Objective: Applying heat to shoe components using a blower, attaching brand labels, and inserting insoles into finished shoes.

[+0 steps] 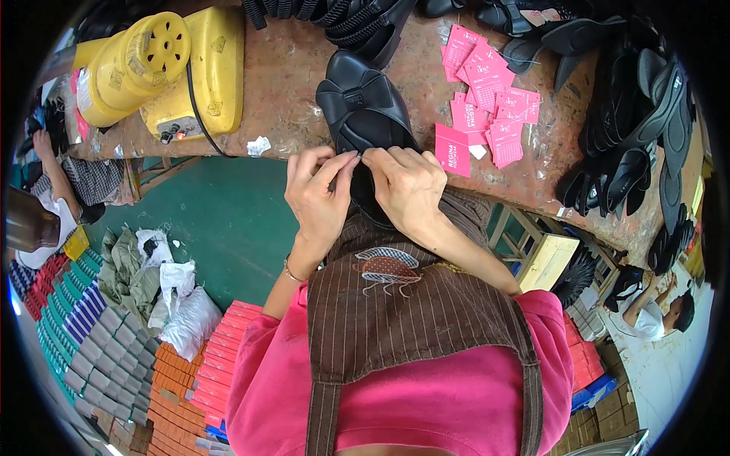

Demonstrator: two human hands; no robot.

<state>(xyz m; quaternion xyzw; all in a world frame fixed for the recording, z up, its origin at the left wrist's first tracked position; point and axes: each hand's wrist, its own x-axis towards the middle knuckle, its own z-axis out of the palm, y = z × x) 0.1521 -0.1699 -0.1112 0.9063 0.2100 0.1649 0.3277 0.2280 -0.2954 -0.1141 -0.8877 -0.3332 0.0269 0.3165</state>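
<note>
A black shoe with a bow on its toe lies at the table's near edge, toe pointing away from me. Over its opening, my left hand is closed, thumb and forefinger pinched together. Beside it my right hand is closed too, fingers curled and pressed against the shoe. The fingertips of both hands nearly meet; whatever is between them is too small to make out. The heel end is partly hidden below my hands. Right of the shoe lie several pink printed cards.
A yellow machine with a black cable stands on the worn table at left. More black shoes lie at the back, with piles of black shoe parts at right. Stacked boxes and white bags occupy the lower left. Other people sit at both sides.
</note>
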